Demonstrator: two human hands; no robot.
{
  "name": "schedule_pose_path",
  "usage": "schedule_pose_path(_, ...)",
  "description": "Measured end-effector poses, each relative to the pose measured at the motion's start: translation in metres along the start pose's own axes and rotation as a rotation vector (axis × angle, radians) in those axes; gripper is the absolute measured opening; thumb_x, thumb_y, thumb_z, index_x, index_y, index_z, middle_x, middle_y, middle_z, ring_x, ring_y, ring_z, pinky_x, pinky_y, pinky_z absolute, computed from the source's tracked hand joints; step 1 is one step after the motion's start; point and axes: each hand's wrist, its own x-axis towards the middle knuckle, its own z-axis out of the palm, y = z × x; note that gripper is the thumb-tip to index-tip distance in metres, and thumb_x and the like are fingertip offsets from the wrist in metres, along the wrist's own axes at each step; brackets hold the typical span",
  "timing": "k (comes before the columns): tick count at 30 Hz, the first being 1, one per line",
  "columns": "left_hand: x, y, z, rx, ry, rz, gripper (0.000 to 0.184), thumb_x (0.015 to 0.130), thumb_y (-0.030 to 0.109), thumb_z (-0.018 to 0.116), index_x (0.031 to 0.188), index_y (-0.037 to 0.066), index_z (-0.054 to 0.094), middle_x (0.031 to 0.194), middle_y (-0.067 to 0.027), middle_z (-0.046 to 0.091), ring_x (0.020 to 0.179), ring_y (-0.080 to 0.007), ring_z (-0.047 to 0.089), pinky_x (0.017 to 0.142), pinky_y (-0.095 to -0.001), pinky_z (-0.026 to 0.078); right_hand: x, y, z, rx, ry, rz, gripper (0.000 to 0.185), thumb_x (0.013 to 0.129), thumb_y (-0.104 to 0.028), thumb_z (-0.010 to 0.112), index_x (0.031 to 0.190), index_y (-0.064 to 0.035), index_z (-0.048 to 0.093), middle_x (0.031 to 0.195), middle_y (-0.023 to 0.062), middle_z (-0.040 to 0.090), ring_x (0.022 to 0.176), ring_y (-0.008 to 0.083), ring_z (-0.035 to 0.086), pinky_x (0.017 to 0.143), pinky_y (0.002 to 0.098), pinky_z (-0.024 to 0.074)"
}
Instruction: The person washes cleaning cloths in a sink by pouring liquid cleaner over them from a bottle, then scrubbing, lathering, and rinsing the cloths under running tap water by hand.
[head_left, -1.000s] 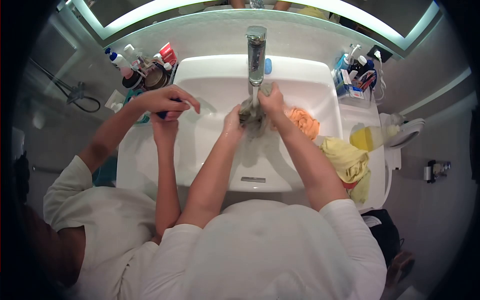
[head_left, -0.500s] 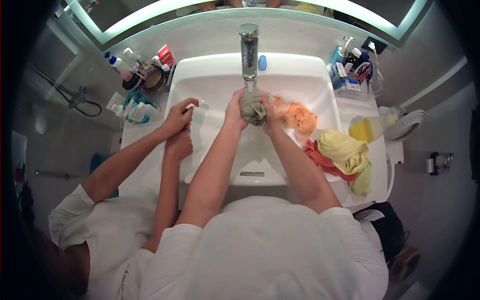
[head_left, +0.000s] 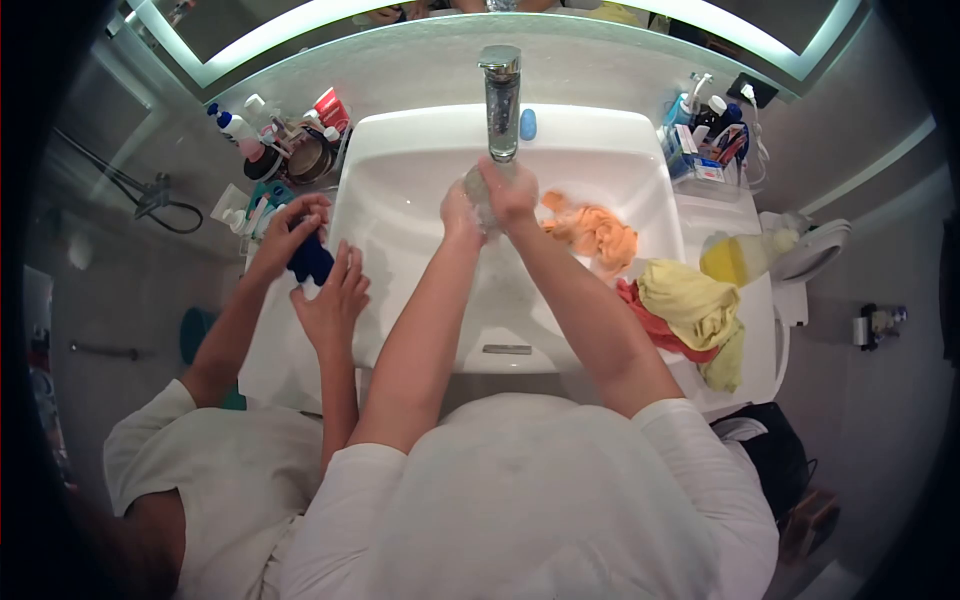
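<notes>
Under the chrome faucet, a wet grey-green cloth is squeezed between my two hands, mostly covered by them. My left hand wraps its left side, and my right hand presses on it from the right and above. Both are over the white sink. An orange cloth lies wet in the basin, right of my right hand. On the sink's right edge rest a yellow cloth and a red cloth, bunched together.
At the left, another person's hands are beside the sink with a dark blue cloth. Toiletries crowd the back left, and more stand back right. A bottle of yellow liquid is at the right.
My right hand has shifted left and up over the grey-green cloth, which now shows less. The other person's hands have moved apart, and the dark blue cloth has come into view.
</notes>
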Motion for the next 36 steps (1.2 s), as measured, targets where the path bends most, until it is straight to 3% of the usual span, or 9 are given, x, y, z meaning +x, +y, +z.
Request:
schedule_pose_path(2, 0.004, -0.003, 0.000, 0.201, 0.137, 0.120, 0.025, 0.084, 0.025, 0.049, 0.093, 0.003, 0.060, 0.086, -0.0085, 0.062, 0.072, -0.0193, 0.058, 0.061, -0.0336, 0.047, 0.013, 0.022, 0.000, -0.316, 0.070, -0.129, 0.030, 0.082, -0.023, 0.059, 0.080, 0.0070, 0.060, 0.069, 0.0086, 0.059, 0.066, 0.0132, 0.056, 0.058, 0.0311, 0.0430)
schedule_pose_path(5, -0.031, 0.023, 0.037, 0.504, 0.292, 0.235, 0.022, 0.079, 0.020, 0.052, 0.080, 0.001, 0.061, 0.079, -0.0092, 0.061, 0.065, -0.0193, 0.054, 0.058, -0.0347, 0.043, 0.030, 0.036, 0.000, -0.227, 0.174, 0.299, 0.027, 0.077, -0.027, 0.060, 0.082, -0.0017, 0.065, 0.079, 0.0220, 0.062, 0.079, 0.0356, 0.060, 0.066, 0.0398, 0.0451)
schedule_pose_path(11, -0.014, 0.016, 0.025, 0.926, 0.209, 0.411, 0.026, 0.079, 0.027, 0.050, 0.081, 0.004, 0.060, 0.080, -0.0105, 0.061, 0.070, -0.0213, 0.055, 0.063, -0.0348, 0.044, 0.029, 0.030, -0.007, 0.340, 0.138, 0.598, 0.035, 0.083, -0.032, 0.053, 0.087, 0.0025, 0.059, 0.084, 0.0145, 0.060, 0.076, 0.0237, 0.055, 0.069, 0.0369, 0.0432)
schedule_pose_path(16, -0.037, 0.041, 0.030, 0.297, 0.184, -0.086, 0.055, 0.084, 0.055, 0.044, 0.115, 0.010, 0.049, 0.111, -0.0075, 0.055, 0.099, -0.0228, 0.054, 0.076, -0.0368, 0.046, 0.032, 0.035, -0.011, 0.327, -0.090, 0.293, 0.039, 0.082, -0.035, 0.055, 0.091, 0.0019, 0.057, 0.084, 0.0123, 0.056, 0.079, 0.0217, 0.052, 0.073, 0.0340, 0.0424)
schedule_pose_path(19, -0.038, 0.050, 0.001, 0.050, -0.311, -0.403, 0.063, 0.085, 0.059, 0.043, 0.128, 0.013, 0.038, 0.121, -0.0064, 0.048, 0.107, -0.0233, 0.050, 0.082, -0.0394, 0.046, 0.037, 0.055, -0.007, -0.070, -0.132, 0.105, 0.033, 0.083, -0.029, 0.057, 0.098, 0.0001, 0.055, 0.088, 0.0103, 0.059, 0.079, 0.0203, 0.055, 0.067, 0.0330, 0.0438)
schedule_pose_path(25, -0.045, 0.034, -0.020, 0.262, -0.261, -0.300, 0.041, 0.089, 0.037, 0.050, 0.120, 0.010, 0.047, 0.113, -0.0075, 0.053, 0.103, -0.0207, 0.052, 0.081, -0.0360, 0.046, 0.022, 0.017, -0.032, -0.547, -0.210, -0.082, 0.042, 0.075, -0.025, 0.065, 0.106, -0.0013, 0.049, 0.105, 0.0216, 0.049, 0.100, 0.0336, 0.050, 0.084, 0.0385, 0.0408)
schedule_pose_path(28, -0.038, 0.037, -0.028, 0.545, 0.131, -0.187, 0.035, 0.089, 0.032, 0.051, 0.113, 0.006, 0.052, 0.107, -0.0062, 0.055, 0.095, -0.0186, 0.054, 0.074, -0.0322, 0.046, 0.024, -0.001, -0.050, -0.555, -0.114, -0.166, 0.036, 0.074, -0.018, 0.065, 0.103, -0.0033, 0.049, 0.105, 0.0194, 0.048, 0.099, 0.0329, 0.050, 0.085, 0.0387, 0.0406)
schedule_pose_path(31, -0.025, 0.032, -0.055, 0.187, 0.215, -0.149, 0.031, 0.088, 0.027, 0.052, 0.108, 0.003, 0.054, 0.102, -0.0082, 0.056, 0.093, -0.0178, 0.052, 0.073, -0.0314, 0.044, 0.034, -0.027, -0.068, -0.546, -0.122, -0.111, 0.030, 0.075, -0.015, 0.064, 0.100, -0.0054, 0.050, 0.104, 0.0182, 0.049, 0.099, 0.0332, 0.050, 0.085, 0.0386, 0.0408)
schedule_pose_path(36, -0.043, 0.023, -0.038, 0.925, 0.294, 0.033, 0.068, 0.074, 0.040, 0.066, 0.124, 0.004, 0.038, 0.117, -0.0191, 0.043, 0.108, -0.0280, 0.043, 0.088, -0.0376, 0.039, 0.043, -0.032, -0.071, -0.492, -0.057, -0.163, 0.026, 0.074, -0.014, 0.065, 0.096, -0.0058, 0.052, 0.101, 0.0185, 0.054, 0.097, 0.0341, 0.051, 0.085, 0.0388, 0.0408)
